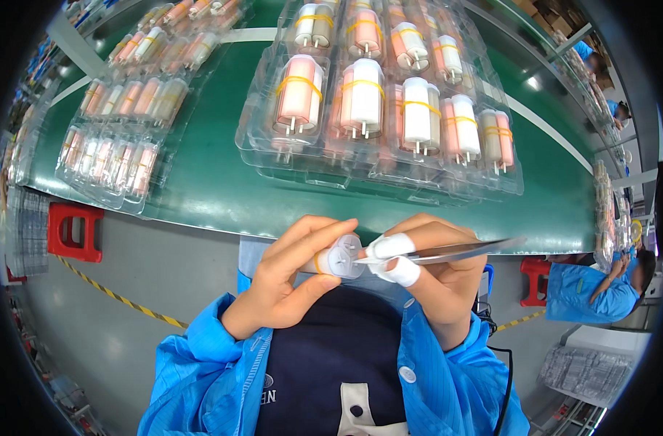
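Observation:
In front of my chest, my left hand (288, 272) is closed round a bundle of small white plugs (340, 260), with the pronged ends facing right and a yellow band partly showing. My right hand (433, 265) pinches metal tweezers (458, 252), white wraps on its thumb and a finger. The tweezer tips touch or come very close to the prongs; I cannot tell which. Beyond my hands, clear plastic trays (331, 174) hold pink, white and grey plugs (296, 91) bundled with yellow bands.
More clear trays with plug bundles (131, 98) lie at the left on the green bench (200, 185). A red stool (75, 231) stands at left, another (536, 282) at right. A co-worker in blue (589, 291) sits at far right. A black cable (507, 378) hangs beside my right sleeve.

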Available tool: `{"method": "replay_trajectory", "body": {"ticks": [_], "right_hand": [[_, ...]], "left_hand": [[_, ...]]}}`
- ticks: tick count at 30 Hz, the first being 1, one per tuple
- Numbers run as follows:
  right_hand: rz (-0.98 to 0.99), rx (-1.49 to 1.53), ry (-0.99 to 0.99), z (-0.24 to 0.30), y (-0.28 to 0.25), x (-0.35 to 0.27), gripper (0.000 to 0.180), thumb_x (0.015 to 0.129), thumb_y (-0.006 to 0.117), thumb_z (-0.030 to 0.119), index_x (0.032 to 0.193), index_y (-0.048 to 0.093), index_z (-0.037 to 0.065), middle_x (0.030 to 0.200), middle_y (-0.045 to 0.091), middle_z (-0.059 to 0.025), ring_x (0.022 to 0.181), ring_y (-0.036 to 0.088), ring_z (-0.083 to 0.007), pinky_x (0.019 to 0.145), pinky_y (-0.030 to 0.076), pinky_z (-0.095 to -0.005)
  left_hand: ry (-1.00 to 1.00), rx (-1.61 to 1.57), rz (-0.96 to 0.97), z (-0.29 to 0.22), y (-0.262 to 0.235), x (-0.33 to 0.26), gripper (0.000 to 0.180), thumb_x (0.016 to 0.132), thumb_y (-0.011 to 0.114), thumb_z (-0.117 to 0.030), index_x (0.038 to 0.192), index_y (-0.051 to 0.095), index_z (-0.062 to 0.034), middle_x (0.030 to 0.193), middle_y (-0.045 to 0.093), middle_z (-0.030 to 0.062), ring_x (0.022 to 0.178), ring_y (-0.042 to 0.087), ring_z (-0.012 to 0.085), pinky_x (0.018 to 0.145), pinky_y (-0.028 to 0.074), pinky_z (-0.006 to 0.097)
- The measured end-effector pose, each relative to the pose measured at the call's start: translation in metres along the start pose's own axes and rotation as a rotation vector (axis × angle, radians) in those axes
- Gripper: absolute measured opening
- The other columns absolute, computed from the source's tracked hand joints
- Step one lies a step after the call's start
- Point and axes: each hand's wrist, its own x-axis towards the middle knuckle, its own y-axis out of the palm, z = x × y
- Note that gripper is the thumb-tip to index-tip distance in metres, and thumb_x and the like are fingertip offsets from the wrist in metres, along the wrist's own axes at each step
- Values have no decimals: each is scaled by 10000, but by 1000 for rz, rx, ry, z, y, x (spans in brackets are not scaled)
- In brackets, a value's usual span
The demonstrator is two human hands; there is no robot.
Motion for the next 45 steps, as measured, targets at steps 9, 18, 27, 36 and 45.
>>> {"method": "replay_trajectory", "body": {"ticks": [9, 18, 27, 36, 45], "right_hand": [[-155, 96, -38, -5, 8, -4, 174, 744, 696, -33, 915, 664, -39, 838, 665, -159, 749, 645, -192, 640, 506, -269], [-110, -8, -58, -9, 5, -3, 186, 735, 701, -23, 918, 668, -32, 819, 665, -146, 733, 644, -192, 629, 502, -268], [-91, -49, -82, -9, 6, 0, 189, 739, 692, -25, 926, 665, -32, 821, 666, -147, 733, 656, -194, 624, 512, -265], [-70, -84, -72, -9, 5, 0, 182, 747, 682, -26, 928, 666, -24, 829, 673, -146, 722, 663, -186, 614, 520, -263], [-82, -67, -68, -9, 5, -1, 154, 745, 673, -33, 898, 671, -22, 819, 675, -143, 721, 666, -183, 608, 519, -256]], "left_hand": [[-90, -269, 12, -6, 0, -1, 495, 899, 536, -191, 1305, 447, 78, 1131, 529, 159, 1023, 519, 221, 897, 394, 308], [-46, -180, 29, -5, 0, 1, 500, 903, 544, -203, 1303, 446, 81, 1124, 532, 172, 1000, 536, 237, 881, 411, 317], [-91, -146, 26, -10, -1, 1, 568, 899, 548, -281, 1272, 447, 136, 1151, 511, 199, 1051, 522, 245, 900, 409, 327], [-77, -123, 16, -8, -1, 1, 554, 894, 551, -269, 1256, 461, 140, 1136, 521, 203, 1037, 532, 249, 887, 418, 331], [-41, -87, 2, -7, -1, 1, 547, 891, 557, -265, 1242, 473, 146, 1112, 534, 208, 1006, 547, 254, 864, 432, 331]]}}
